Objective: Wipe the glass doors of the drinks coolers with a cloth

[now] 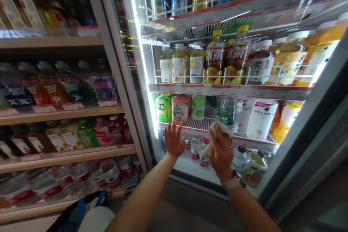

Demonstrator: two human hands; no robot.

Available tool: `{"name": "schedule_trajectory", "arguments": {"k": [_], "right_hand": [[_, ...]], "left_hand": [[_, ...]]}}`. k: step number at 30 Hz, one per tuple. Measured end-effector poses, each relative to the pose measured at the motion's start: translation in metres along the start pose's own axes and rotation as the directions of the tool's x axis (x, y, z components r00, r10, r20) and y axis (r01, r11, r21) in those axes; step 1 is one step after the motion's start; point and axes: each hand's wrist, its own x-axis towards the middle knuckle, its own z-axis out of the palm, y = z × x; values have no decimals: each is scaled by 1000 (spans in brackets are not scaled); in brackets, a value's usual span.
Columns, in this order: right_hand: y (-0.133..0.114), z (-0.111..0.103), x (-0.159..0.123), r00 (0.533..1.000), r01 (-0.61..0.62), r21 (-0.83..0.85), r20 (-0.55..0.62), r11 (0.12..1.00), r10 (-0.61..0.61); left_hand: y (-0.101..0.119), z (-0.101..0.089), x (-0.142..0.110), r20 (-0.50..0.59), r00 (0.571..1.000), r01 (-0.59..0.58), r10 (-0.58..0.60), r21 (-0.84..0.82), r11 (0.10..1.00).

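Against the cooler's glass door [190, 170], my left hand [174, 140] has its fingers spread, my right hand [220, 153] pinching a white cloth [214, 134]; pushing hard could swing the door.

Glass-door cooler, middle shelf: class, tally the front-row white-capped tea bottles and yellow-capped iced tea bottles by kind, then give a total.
White-capped tea bottles: 3
Yellow-capped iced tea bottles: 2
Total: 5
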Motion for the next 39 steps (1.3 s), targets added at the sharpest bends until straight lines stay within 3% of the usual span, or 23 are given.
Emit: {"name": "schedule_trajectory", "arguments": {"k": [3, 5, 8, 12, 15, 18, 23, 27, 30, 34, 37, 39], "right_hand": [[-24, 16, -26, 966, 167, 86, 185, 982, -181], [-32, 23, -39, 935, 238, 146, 234, 960, -267], [-33, 27, -46, 915, 278, 174, 253, 945, -316], [-21, 17, -29, 915, 275, 138, 267, 951, -303], [-5, 1, -7, 971, 151, 36, 179, 988, -155], [17, -16, 11, 1000, 22, -64, 14, 998, -21], [50, -36, 28, 961, -120, -114, -262, 986, 86], [53, -34, 28, 933, -177, -33, -324, 984, 157], [35, -20, 16, 962, -131, -31, -244, 991, 119], [-3, 4, -17, 1000, -5, -41, 27, 999, 6], [-25, 20, -49, 962, 148, 40, 226, 988, -153], [-32, 27, -68, 924, 241, 114, 279, 964, -263]], "left_hand": [[0, -1, 0, -1, 1000, -4, 4, 16, 1000], [-1, -1, -1, 4, 1000, -4, 4, 31, 999], [-2, 0, -2, 23, 1000, 4, -5, 49, 999], [-3, 0, -3, 23, 1000, 9, -10, 61, 998], [-3, 0, -3, 31, 1000, 0, -2, 55, 998], [-2, 0, -1, 16, 1000, 2, -2, 33, 999], [0, 0, 1, -16, 1000, -2, 2, 0, 1000], [0, 1, -1, -2, 1000, 12, -12, 21, 1000], [-1, 2, -3, 17, 999, 27, -28, 23, 999], [-2, 2, -5, 20, 1000, 24, -24, 2, 1000], [-2, 2, -5, 21, 1000, 10, -11, 23, 1000], [-2, 1, -5, 35, 999, 6, -7, 39, 999]]}}
